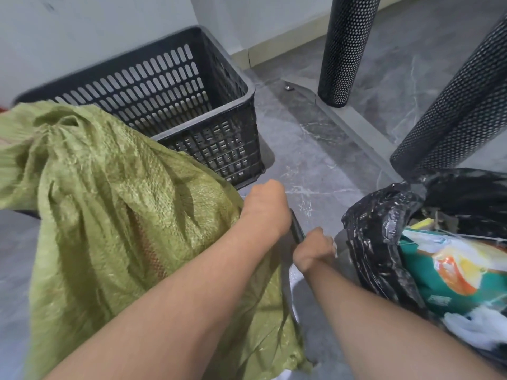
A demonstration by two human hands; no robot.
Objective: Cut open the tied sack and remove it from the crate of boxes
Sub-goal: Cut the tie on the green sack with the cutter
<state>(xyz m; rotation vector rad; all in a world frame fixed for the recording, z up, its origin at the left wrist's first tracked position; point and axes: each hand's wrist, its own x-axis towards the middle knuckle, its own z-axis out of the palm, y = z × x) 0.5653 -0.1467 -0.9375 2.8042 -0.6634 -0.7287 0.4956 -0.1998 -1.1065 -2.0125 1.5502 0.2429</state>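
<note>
A green woven sack fills the left of the view, bunched and gathered at its top left, with something orange-red showing faintly through the weave. My left hand grips the sack's right edge. Just to its right, my right hand is closed around a dark, slim tool that points up toward my left hand; its blade is not visible. Whatever the sack covers is hidden.
An empty black slotted plastic crate stands behind the sack against the white wall. Two black perforated metal legs rise at the upper right. A black plastic bag of packaging lies at the right on the grey marble floor.
</note>
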